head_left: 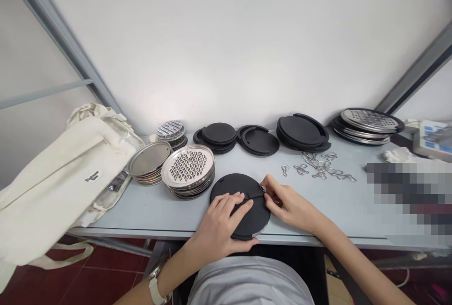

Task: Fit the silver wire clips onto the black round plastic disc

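A black round plate (252, 213) lies near the front edge of the table, with a thin metal rim showing at its lower right. My left hand (221, 222) holds it steady, fingers on top and thumb along the front edge. At the plate's right edge, my right hand (284, 201) pinches a small metal clip (263, 188); the fingers partly hide it. Several loose wire clips (319, 169) are scattered on the table beyond my right hand. To the left of the plate stands a stack of round metal graters (189, 168).
Plain metal discs (150, 159) and small graters (170, 130) are stacked at left. Along the wall sit black discs (219, 134), black rimmed pieces (259, 141), (303, 131) and another grater stack (369, 121). A cream bag (70, 168) covers the table's left end.
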The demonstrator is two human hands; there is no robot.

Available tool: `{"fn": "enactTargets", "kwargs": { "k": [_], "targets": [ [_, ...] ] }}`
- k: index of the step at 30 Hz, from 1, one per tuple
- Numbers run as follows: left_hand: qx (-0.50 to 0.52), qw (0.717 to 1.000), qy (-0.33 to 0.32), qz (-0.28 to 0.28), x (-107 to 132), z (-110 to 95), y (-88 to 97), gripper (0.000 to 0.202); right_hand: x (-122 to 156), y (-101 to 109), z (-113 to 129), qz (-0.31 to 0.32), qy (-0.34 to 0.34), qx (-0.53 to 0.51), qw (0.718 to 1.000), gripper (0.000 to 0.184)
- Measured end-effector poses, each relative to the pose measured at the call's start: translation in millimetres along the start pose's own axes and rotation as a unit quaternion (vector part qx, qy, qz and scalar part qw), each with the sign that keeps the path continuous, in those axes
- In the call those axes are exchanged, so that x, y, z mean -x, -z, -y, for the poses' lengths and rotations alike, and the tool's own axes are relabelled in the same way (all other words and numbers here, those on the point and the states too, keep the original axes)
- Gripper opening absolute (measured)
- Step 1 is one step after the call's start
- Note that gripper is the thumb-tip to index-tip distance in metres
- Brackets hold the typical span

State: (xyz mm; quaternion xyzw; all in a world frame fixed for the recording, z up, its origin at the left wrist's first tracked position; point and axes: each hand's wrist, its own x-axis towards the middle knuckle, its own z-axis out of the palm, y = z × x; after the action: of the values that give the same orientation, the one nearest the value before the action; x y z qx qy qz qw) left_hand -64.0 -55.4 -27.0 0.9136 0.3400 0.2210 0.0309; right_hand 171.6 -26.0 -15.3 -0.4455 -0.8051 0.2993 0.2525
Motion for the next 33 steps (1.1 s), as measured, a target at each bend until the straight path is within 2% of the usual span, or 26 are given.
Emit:
{"fn": "enactTargets", "kwargs": {
  "k": [33],
  "targets": [
    [-0.013, 1.000, -0.005, -0.004, -1.1, -0.6, 2.5, 0.070, -1.0, 4.7, -0.8, -0.011, -0.002, -0.007, 1.000, 0.003]
  ]
}}
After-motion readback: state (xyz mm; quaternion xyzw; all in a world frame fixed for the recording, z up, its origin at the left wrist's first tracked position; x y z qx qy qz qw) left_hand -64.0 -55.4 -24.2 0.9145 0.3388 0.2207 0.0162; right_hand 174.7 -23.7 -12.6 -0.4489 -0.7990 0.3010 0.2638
